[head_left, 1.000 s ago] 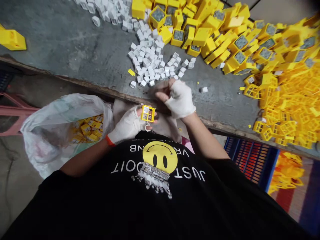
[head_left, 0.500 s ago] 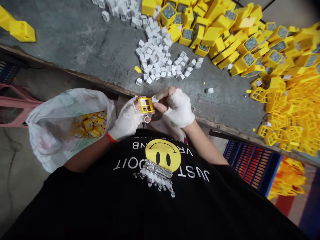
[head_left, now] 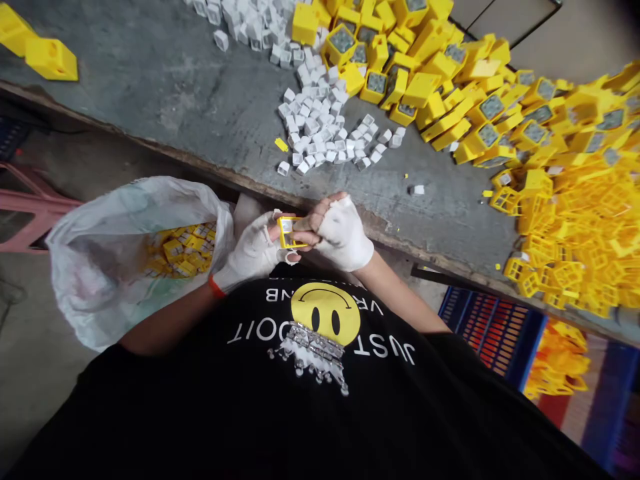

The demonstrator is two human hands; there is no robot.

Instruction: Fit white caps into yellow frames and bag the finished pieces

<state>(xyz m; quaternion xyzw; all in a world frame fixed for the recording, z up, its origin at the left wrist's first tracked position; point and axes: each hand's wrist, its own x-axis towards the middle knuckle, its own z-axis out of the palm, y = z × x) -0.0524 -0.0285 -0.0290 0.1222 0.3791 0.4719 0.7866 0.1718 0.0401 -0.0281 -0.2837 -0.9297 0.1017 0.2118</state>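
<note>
My left hand [head_left: 251,247], in a white fingerless glove, grips a small yellow windowed frame [head_left: 281,233] by its left side. A white piece [head_left: 287,225] sits in the upper left of this frame. My right hand [head_left: 345,233], gloved the same way, has its fingers bunched over the frame's right half. Those fingertips touch the frame and cover part of it; whatever they pinch is hidden. Both hands are in front of my chest, just off the table edge. Beyond them on the table lies a pile of small white cubes [head_left: 320,130].
A white plastic bag [head_left: 75,267] with yellow-and-white pieces [head_left: 183,250] stands at left by a pink stool [head_left: 30,207]. Yellow blocks [head_left: 425,90] and yellow frames [head_left: 580,233] heap along the grey table [head_left: 165,100]. Blue crates [head_left: 493,330] sit below at right.
My right hand has shifted left and slightly down, and its fingers now cover the frame's right half. My left hand still holds the frame, a little lower. The view has turned slightly.
</note>
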